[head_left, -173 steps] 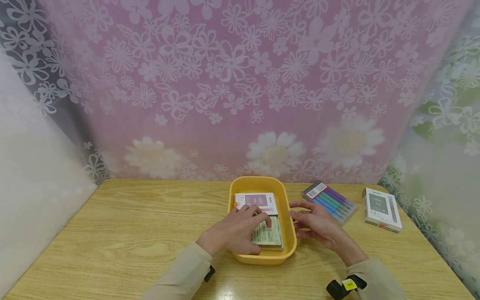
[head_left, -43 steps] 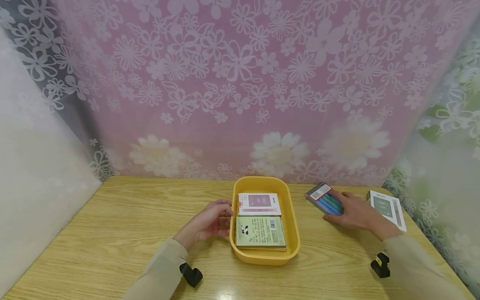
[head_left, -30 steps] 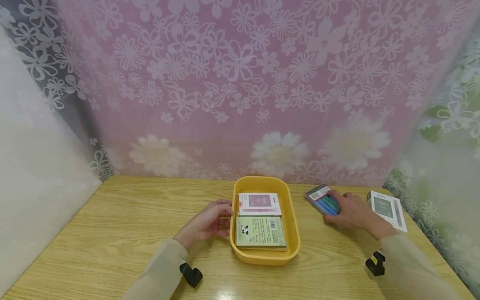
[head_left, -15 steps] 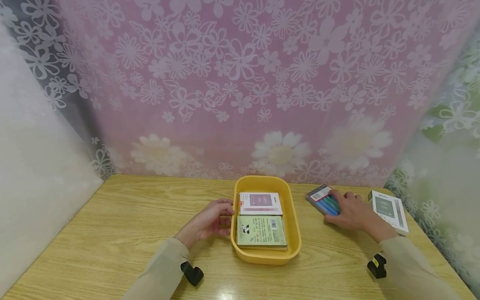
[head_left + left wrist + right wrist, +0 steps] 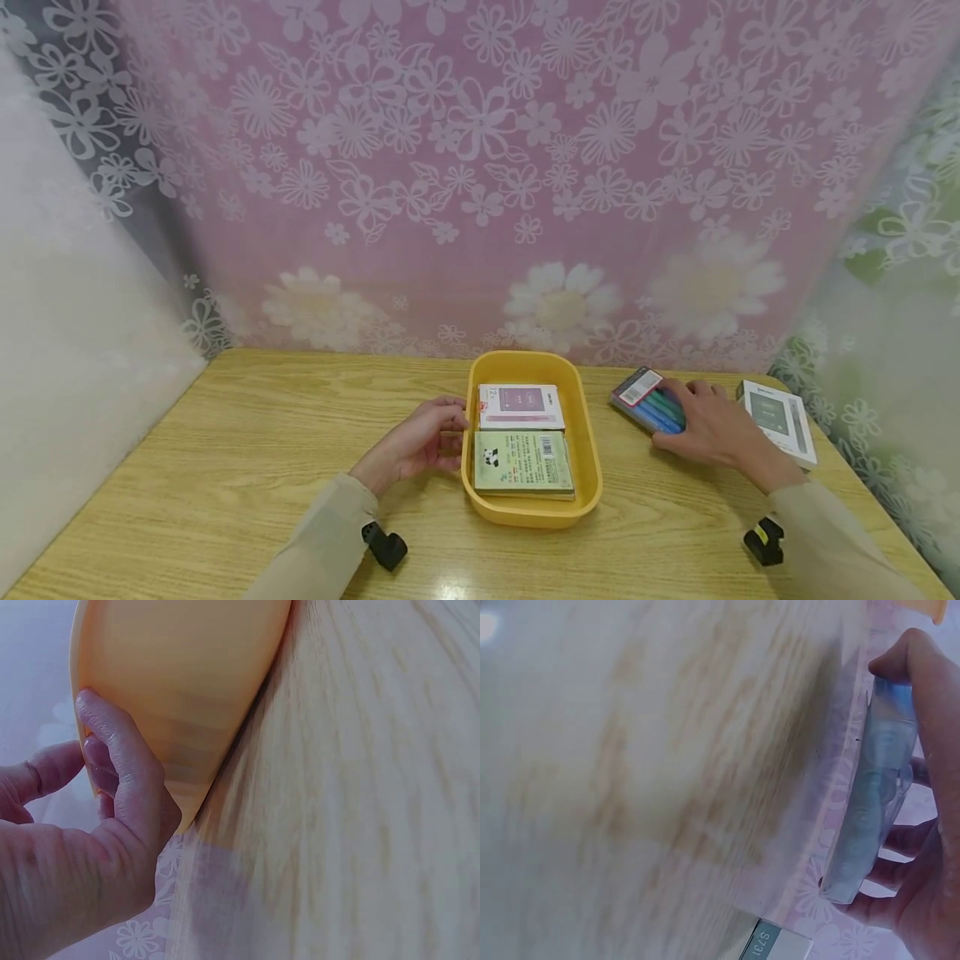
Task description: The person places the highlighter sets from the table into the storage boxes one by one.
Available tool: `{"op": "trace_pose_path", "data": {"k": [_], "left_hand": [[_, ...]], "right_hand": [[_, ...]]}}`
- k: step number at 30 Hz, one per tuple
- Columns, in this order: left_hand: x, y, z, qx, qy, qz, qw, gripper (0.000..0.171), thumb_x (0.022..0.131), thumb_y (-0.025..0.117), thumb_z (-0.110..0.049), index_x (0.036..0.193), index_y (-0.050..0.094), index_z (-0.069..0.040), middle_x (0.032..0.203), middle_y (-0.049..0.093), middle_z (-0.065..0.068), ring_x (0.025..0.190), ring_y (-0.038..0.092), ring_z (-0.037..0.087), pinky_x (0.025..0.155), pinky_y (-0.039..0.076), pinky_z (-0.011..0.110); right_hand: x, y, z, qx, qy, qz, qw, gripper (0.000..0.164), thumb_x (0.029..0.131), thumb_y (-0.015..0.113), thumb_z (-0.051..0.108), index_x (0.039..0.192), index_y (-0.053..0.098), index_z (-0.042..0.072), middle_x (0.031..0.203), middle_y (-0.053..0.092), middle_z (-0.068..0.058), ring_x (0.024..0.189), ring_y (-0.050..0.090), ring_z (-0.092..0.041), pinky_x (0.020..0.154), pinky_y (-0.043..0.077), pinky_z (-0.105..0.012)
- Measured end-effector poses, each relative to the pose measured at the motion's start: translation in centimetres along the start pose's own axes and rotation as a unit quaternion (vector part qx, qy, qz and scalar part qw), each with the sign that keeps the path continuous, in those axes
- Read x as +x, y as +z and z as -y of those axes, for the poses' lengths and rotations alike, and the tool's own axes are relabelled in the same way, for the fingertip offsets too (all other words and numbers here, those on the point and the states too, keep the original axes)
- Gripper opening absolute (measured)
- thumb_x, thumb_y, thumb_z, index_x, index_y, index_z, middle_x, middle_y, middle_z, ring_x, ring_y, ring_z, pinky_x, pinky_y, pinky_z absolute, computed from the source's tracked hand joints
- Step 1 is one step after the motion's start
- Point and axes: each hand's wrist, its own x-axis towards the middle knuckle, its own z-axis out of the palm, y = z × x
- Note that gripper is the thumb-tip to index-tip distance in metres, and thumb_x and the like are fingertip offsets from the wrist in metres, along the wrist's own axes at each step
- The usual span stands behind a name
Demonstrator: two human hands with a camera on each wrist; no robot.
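Observation:
My right hand grips a clear plastic case of felt-tip pens across its width, thumb on the near edge and fingers on the far side. Blue and green pens show through; part of the case is hidden under the hand. In the right wrist view the pen case appears raised off the table. My left hand touches the left outer wall of a yellow plastic tray, its fingers loosely bent. Inside the tray lie a white box with a purple panel and a green panda-print box.
A white box with a dark green panel lies on the table at the far right, just beyond my right hand. The wooden table meets a pink flowered curtain at the back. Flowered sheeting also hangs at both sides.
Since the oldest frame, my left hand has moved from over the green box to the tray's left wall. My right hand has left the tray for the pen case, which has just tilted up slightly.

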Motion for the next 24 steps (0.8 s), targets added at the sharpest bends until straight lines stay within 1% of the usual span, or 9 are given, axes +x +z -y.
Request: {"op": "trace_pose_path", "data": {"k": [5, 10, 18, 24], "left_hand": [[0.1, 0.1, 0.1, -0.003, 0.0, -0.005, 1.0, 0.047, 0.09, 0.054, -0.013, 0.135, 0.041, -0.005, 0.094, 0.058, 0.003, 0.066, 0.056, 0.009, 0.056, 0.056, 0.024], [0.1, 0.1, 0.1, -0.005, 0.002, -0.005, 1.0, 0.048, 0.09, 0.054, -0.013, 0.135, 0.041, -0.005, 0.093, 0.057, 0.003, 0.065, 0.055, 0.008, 0.055, 0.055, 0.022], [0.1, 0.0, 0.1, -0.004, 0.004, -0.004, 1.0, 0.048, 0.089, 0.055, -0.013, 0.135, 0.041, -0.005, 0.093, 0.059, 0.003, 0.065, 0.056, 0.008, 0.055, 0.055, 0.022], [0.1, 0.1, 0.1, -0.004, 0.005, -0.004, 1.0, 0.049, 0.09, 0.055, -0.013, 0.136, 0.041, -0.005, 0.093, 0.059, 0.002, 0.066, 0.056, 0.008, 0.056, 0.055, 0.023]], "right_hand": [[-0.2, -0.2, 0.1, -0.003, -0.007, -0.019, 1.0, 0.089, 0.08, 0.071, 0.063, 0.148, 0.045, 0.012, 0.128, 0.057, -0.032, 0.098, 0.059, -0.044, 0.067, 0.052, -0.054], [-0.5, -0.6, 0.4, 0.0, -0.003, -0.029, 1.0, 0.087, 0.081, 0.071, 0.061, 0.149, 0.044, 0.013, 0.13, 0.056, -0.033, 0.101, 0.058, -0.047, 0.066, 0.051, -0.054], [-0.7, -1.1, 0.9, 0.002, -0.01, -0.043, 0.999, 0.085, 0.081, 0.072, 0.058, 0.149, 0.046, 0.015, 0.131, 0.057, -0.03, 0.104, 0.059, -0.046, 0.071, 0.052, -0.056], [-0.9, -1.3, 1.2, -0.007, -0.023, -0.06, 0.998, 0.082, 0.081, 0.073, 0.055, 0.148, 0.047, 0.015, 0.128, 0.059, -0.028, 0.101, 0.06, -0.042, 0.073, 0.052, -0.056]]}}
